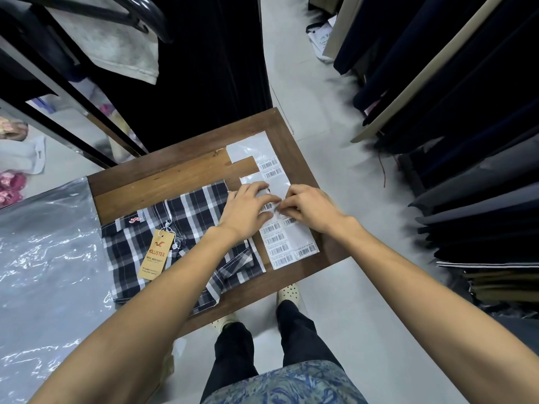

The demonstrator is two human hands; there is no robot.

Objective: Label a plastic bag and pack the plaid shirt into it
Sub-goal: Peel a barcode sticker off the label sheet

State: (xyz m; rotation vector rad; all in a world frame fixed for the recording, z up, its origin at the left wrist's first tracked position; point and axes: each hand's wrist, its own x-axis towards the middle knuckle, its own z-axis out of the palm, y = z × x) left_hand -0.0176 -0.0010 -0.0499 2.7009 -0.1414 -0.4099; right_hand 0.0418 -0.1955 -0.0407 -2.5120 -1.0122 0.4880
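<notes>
A folded navy, grey and white plaid shirt (pixel 186 237) lies on a small wooden table (pixel 175 173), with a tan Hollister hang tag (pixel 156 254) on top. To its right a long white sheet of barcode labels (pixel 280 246) runs along the table's right side. My left hand (pixel 248 211) presses flat on the sheet's middle. Opposite it, my right hand (pixel 306 208) pinches at the edge of a barcode label with its fingertips. A stack of clear plastic bags (pixel 49 263) lies to the left of the shirt, untouched.
Dark folded garments fill the shelves (pixel 466 141) on the right. A black rack (pixel 73 91) with a grey cloth stands at the upper left. White bags and pink items lie on the floor at far left. My legs and shoes stand under the table's near edge.
</notes>
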